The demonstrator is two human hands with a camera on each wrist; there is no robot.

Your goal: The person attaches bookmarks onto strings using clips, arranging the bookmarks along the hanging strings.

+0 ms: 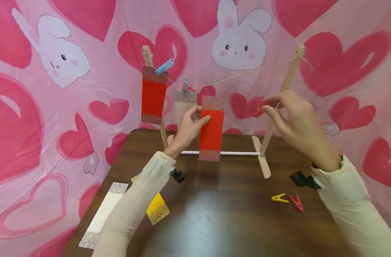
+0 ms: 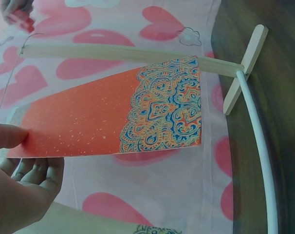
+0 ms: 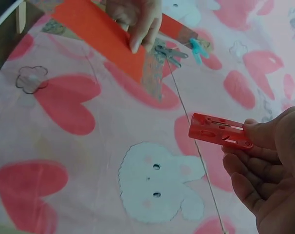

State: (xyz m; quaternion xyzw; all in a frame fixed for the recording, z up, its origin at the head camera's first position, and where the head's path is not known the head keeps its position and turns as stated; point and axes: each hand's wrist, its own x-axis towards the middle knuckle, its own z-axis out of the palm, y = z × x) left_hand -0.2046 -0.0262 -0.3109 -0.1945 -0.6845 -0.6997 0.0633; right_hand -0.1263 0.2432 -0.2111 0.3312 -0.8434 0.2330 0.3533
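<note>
My left hand (image 1: pixel 189 127) pinches a red card (image 1: pixel 211 130) with patterned bands at both ends, thumb in front and fingers behind. The card is upright, its top edge near the sagging string (image 1: pixel 247 74). In the left wrist view its lower band (image 2: pixel 164 107) shows a blue and gold pattern. My right hand (image 1: pixel 295 121) pinches a red clothespin (image 3: pixel 220 130) at one end, close to the string in the right wrist view. A blue clothespin (image 1: pixel 164 66) holds another red card (image 1: pixel 153 96) at left. A grey clothespin (image 1: pixel 185 85) clips a cream card (image 1: pixel 183 107), partly hidden by my left hand.
The string runs between two wooden posts (image 1: pixel 288 76) joined low down by a white rod (image 1: pixel 240 153). On the brown table (image 1: pixel 227 207) lie a yellow clothespin (image 1: pixel 280 198), a second red clothespin (image 1: pixel 296 202), a white card (image 1: pixel 105 210) and a yellow card (image 1: pixel 157 207) partly under my left sleeve.
</note>
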